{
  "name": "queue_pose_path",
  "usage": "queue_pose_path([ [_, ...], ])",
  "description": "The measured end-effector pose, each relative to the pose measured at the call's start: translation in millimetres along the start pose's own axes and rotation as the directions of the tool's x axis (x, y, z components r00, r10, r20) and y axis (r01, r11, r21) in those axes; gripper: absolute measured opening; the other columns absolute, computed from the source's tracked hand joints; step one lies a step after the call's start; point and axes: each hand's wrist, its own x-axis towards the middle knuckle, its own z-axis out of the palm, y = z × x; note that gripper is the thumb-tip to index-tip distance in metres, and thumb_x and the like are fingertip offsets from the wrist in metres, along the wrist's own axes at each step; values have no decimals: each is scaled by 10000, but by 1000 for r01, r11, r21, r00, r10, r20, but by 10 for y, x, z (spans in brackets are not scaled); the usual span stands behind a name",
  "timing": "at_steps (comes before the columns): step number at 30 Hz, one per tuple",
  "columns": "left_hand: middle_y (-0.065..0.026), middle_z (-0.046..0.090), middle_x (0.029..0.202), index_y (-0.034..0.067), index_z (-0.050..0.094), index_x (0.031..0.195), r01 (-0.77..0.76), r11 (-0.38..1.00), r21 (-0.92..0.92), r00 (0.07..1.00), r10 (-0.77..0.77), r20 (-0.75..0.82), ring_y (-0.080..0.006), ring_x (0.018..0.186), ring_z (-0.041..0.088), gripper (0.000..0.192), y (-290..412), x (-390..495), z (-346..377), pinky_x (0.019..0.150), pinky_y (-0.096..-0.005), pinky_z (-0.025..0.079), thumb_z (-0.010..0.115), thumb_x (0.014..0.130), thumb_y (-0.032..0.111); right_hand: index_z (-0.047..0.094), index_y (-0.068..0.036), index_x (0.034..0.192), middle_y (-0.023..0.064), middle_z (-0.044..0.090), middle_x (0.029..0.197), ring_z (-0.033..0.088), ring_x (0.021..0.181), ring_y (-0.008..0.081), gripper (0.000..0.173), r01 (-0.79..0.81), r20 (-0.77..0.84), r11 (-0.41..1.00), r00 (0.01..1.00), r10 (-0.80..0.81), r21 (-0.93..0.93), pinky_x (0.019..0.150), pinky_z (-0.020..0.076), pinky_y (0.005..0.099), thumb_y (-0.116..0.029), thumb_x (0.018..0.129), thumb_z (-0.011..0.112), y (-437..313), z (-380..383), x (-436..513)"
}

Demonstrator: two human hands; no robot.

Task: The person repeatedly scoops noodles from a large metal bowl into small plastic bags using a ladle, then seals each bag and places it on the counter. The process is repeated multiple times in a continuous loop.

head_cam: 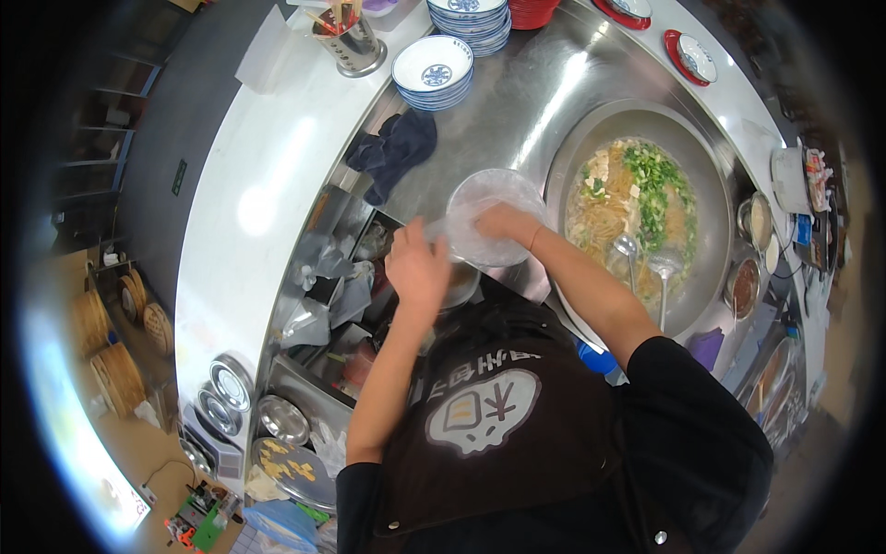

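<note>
My right hand (pixel 504 223) reaches into a round container lined with clear plastic film (pixel 498 185), beside the big pan; its fingertips are hidden in the film. On the left, my left hand (pixel 418 260) is raised at the container's near-left side, fingers spread and slightly blurred, by a loose edge of the film. Whether it pinches the film cannot be told. A metal bowl rim (pixel 467 287) shows just below. To the right, a large round pan (pixel 709 208) holds noodles, chopped greens (pixel 647 187) and pale cubes, with a metal ladle (pixel 625 246) and a perforated skimmer (pixel 666 263) in it.
A dark cloth (pixel 398 149) lies on the steel counter (pixel 498 111), below stacked blue-and-white bowls (pixel 432 69). Open compartments with plastic bags (pixel 308 322) are at the left. Sauce bowls (pixel 744 287) stand right of the pan. A utensil holder (pixel 353 48) is at the upper left.
</note>
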Motion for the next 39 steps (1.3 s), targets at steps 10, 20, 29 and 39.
queue_pose_path([
  [10,-182,640,1133,26,623,1038,-352,902,250,861,207,465,-264,769,705,206,211,-2,801,642,-366,582,621,852,114,733,1,882,195,722,930,691,845,353,210,25,144,964,987,-65,264,743,541,467,-115,768,600,-120,-381,-403],
  [20,-222,504,1415,54,432,1460,-344,821,456,864,86,496,-315,1117,631,617,45,189,1039,905,-472,521,615,878,144,639,-63,1245,174,656,1211,688,886,346,439,-312,-612,948,737,286,67,718,565,425,-45,812,572,-189,-691,-1081],
  [29,-201,497,1431,73,300,1541,-239,971,-21,838,217,500,-398,1211,567,868,-277,481,1090,979,-463,497,722,787,157,634,-50,1264,180,696,1108,698,863,334,448,-319,-452,884,769,453,342,758,554,422,-260,871,678,306,-601,-865],
  [39,-204,471,1488,113,310,1540,51,966,-255,746,133,653,-395,1308,510,883,-418,632,1086,1053,-441,463,753,779,176,710,7,866,74,659,672,616,593,151,260,-194,-133,428,770,624,883,573,492,310,-251,897,695,764,-232,-837],
])
